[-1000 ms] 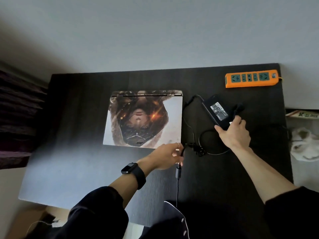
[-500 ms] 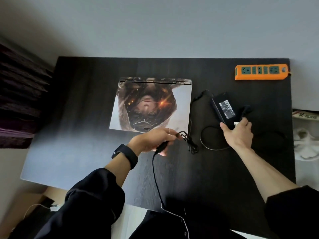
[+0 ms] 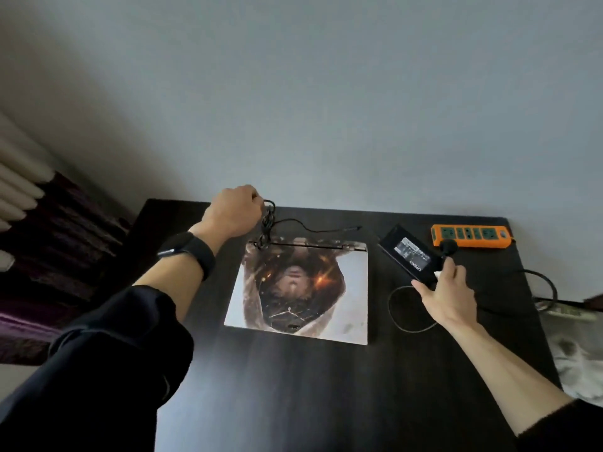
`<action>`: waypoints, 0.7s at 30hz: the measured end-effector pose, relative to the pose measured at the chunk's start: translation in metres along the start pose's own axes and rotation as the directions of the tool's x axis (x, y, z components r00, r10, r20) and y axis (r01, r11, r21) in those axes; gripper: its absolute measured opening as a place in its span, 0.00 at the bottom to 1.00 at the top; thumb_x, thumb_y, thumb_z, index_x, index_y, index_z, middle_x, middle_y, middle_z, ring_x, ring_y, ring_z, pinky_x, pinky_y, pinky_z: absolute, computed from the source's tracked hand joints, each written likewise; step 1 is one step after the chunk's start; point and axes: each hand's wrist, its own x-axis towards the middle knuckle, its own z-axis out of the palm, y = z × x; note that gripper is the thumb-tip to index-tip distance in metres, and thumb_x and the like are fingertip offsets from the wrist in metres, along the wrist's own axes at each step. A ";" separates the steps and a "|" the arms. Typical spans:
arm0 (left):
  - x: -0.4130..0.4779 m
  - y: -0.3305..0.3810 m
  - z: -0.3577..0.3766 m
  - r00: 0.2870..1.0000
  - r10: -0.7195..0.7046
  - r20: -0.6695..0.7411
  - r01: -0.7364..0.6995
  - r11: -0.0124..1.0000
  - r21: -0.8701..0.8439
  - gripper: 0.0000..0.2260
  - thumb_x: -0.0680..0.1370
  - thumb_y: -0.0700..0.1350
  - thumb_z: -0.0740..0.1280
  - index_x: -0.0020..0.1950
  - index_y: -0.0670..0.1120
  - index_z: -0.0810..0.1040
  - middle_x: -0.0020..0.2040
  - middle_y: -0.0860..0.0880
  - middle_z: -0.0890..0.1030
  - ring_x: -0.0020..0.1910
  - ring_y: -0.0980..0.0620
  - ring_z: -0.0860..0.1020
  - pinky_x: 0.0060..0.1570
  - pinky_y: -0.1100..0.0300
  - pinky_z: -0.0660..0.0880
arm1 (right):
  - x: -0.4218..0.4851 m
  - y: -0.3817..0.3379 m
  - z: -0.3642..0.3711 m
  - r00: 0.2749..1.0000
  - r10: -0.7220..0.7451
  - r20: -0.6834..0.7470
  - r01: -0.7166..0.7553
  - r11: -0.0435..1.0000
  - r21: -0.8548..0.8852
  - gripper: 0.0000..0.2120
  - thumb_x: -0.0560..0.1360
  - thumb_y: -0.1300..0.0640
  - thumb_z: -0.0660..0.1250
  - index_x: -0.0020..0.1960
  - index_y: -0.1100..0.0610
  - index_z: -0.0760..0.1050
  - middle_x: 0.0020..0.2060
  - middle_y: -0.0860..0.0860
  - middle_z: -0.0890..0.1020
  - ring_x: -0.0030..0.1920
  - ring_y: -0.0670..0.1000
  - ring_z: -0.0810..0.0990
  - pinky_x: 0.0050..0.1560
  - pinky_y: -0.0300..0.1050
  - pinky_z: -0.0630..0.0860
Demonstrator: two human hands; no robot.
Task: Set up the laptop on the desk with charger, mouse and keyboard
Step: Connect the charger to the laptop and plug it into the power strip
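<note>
A closed laptop [image 3: 300, 288] with a printed picture on its lid lies flat on the dark desk [image 3: 326, 386]. My left hand [image 3: 235, 212] is raised behind the laptop's back left corner and grips a bunched black charger cable [image 3: 269, 223]. The cable's free end runs right along the laptop's rear edge. The black charger brick [image 3: 409, 257] lies right of the laptop, and my right hand [image 3: 447, 298] holds its near end. A loose cable loop [image 3: 396, 318] lies beside my right wrist. I see no mouse or keyboard.
An orange power strip [image 3: 470, 235] sits at the desk's back right corner, just beyond the brick. A thick black cord [image 3: 548, 285] curves over the right edge. Dark curtains [image 3: 49, 256] hang at the left, and the wall stands right behind the desk.
My left hand has carried the bunched cable from the laptop's front right corner up and over to behind its back left corner. My right hand stays on the brick. The view has tilted upward.
</note>
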 end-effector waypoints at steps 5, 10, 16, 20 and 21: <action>0.024 -0.002 -0.022 0.977 -0.101 -0.187 0.075 0.987 -0.145 0.13 0.83 0.47 0.56 0.59 0.43 0.75 0.55 0.39 0.81 0.50 0.38 0.76 0.45 0.53 0.68 | 0.042 -0.046 -0.012 0.988 -0.151 0.014 0.151 0.977 -0.150 0.39 0.77 0.42 0.68 0.77 0.58 0.54 0.67 0.58 0.68 0.51 0.64 0.82 0.40 0.52 0.76; 0.052 0.004 0.005 0.959 -0.139 -0.247 0.105 0.983 -0.148 0.12 0.84 0.49 0.54 0.56 0.47 0.75 0.52 0.46 0.80 0.46 0.43 0.76 0.45 0.51 0.72 | 0.108 -0.078 -0.001 0.966 -0.244 0.078 0.257 0.932 -0.256 0.37 0.78 0.40 0.65 0.77 0.57 0.53 0.63 0.54 0.67 0.47 0.57 0.84 0.35 0.48 0.76; 0.087 -0.008 0.047 0.910 -0.312 -0.274 0.237 0.932 -0.275 0.09 0.83 0.49 0.54 0.51 0.51 0.73 0.47 0.49 0.78 0.45 0.44 0.75 0.46 0.51 0.73 | 0.161 -0.075 0.035 0.936 -0.299 0.186 0.344 0.890 -0.299 0.35 0.79 0.39 0.64 0.78 0.51 0.52 0.67 0.52 0.66 0.48 0.53 0.84 0.37 0.46 0.75; 0.107 -0.014 0.060 0.914 -0.345 -0.215 0.249 0.893 -0.376 0.11 0.83 0.49 0.55 0.56 0.48 0.76 0.51 0.47 0.81 0.50 0.43 0.79 0.50 0.51 0.75 | 0.179 -0.063 0.044 0.958 -0.245 0.146 0.275 0.928 -0.251 0.23 0.81 0.44 0.61 0.74 0.50 0.64 0.68 0.50 0.72 0.54 0.57 0.83 0.45 0.50 0.79; 0.112 -0.014 0.061 0.915 -0.362 -0.177 0.270 0.877 -0.398 0.12 0.83 0.49 0.55 0.57 0.47 0.76 0.51 0.47 0.81 0.50 0.43 0.78 0.49 0.53 0.74 | 0.181 -0.060 0.046 0.966 -0.224 0.126 0.249 0.935 -0.251 0.21 0.82 0.45 0.61 0.73 0.51 0.66 0.67 0.51 0.73 0.54 0.57 0.83 0.45 0.50 0.79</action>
